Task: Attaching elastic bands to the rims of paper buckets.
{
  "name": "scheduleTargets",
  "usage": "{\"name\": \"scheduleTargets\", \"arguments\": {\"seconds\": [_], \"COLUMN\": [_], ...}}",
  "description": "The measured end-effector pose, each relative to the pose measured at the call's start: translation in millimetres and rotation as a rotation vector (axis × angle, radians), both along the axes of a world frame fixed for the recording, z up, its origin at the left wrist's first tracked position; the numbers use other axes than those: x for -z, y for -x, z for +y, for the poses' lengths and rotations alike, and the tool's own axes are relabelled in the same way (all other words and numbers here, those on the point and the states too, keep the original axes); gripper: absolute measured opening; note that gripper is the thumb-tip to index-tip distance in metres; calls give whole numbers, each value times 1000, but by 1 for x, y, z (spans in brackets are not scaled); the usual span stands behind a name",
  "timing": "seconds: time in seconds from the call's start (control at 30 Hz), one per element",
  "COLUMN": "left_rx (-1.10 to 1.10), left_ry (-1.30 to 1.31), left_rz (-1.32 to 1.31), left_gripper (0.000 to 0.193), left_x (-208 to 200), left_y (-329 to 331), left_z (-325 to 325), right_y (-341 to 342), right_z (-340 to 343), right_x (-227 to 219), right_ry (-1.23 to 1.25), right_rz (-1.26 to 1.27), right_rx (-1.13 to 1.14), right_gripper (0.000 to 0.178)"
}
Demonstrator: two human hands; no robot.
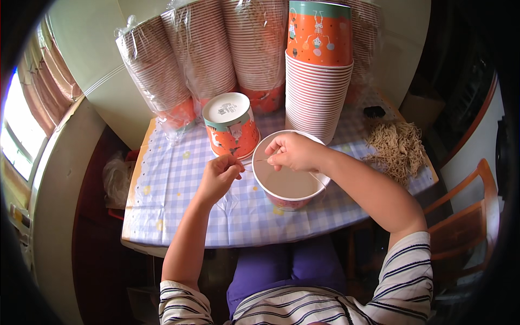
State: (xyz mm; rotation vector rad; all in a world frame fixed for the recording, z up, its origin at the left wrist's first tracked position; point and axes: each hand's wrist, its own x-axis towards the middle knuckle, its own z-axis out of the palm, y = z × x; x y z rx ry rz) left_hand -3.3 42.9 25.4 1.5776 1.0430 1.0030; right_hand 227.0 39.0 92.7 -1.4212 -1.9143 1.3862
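An open paper bucket (290, 184) stands upright in front of me, white-rimmed with a pale inside. Over its opening my right hand (292, 150) pinches a thin cord (261, 160), fingers closed. By the bucket's left rim my left hand (223, 172) is also closed in a pinch, with a thin strand at its fingertips. A light cord also shows across the bucket's right rim, below my right wrist. Just behind my left hand sits an upside-down orange and green paper bucket (234, 138), its white base up.
A tall stack of nested upside-down buckets (317, 92) rises behind the open one. Several plastic-wrapped stacks (197, 51) line the back. A tangled pile of beige cords (398, 151) lies at the right of the checked tablecloth (179, 211). A wooden chair (466, 222) stands at right.
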Motion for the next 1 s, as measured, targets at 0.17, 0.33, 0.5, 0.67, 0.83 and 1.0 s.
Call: {"name": "scheduleTargets", "arguments": {"seconds": [0.17, 0.33, 0.5, 0.67, 0.83, 1.0], "left_rx": [171, 295, 225, 144, 184, 218], "left_ry": [186, 33, -212, -225, -91, 85], "left_rz": [-294, -321, -94, -242, -474, -731], "left_gripper": [8, 6, 7, 6, 9, 10], "left_x": [4, 6, -3, -5, -2, -7], "left_y": [8, 5, 0, -10, -14, -15], "left_z": [-21, -63, -94, -108, -114, -113], "right_y": [8, 2, -16, -24, -26, -21], "right_z": [-33, -60, -74, -79, -86, -92], "right_x": [-9, -12, -27, -29, -26, -31], "right_ry": [-227, -345, -331, -342, -441, -736], "right_rz": [-229, -340, -322, -272, -277, -363], "right_rx": [-112, -299, -307, -264, -214, -129], "right_gripper": [68, 54, 34, 27, 20, 11]}}
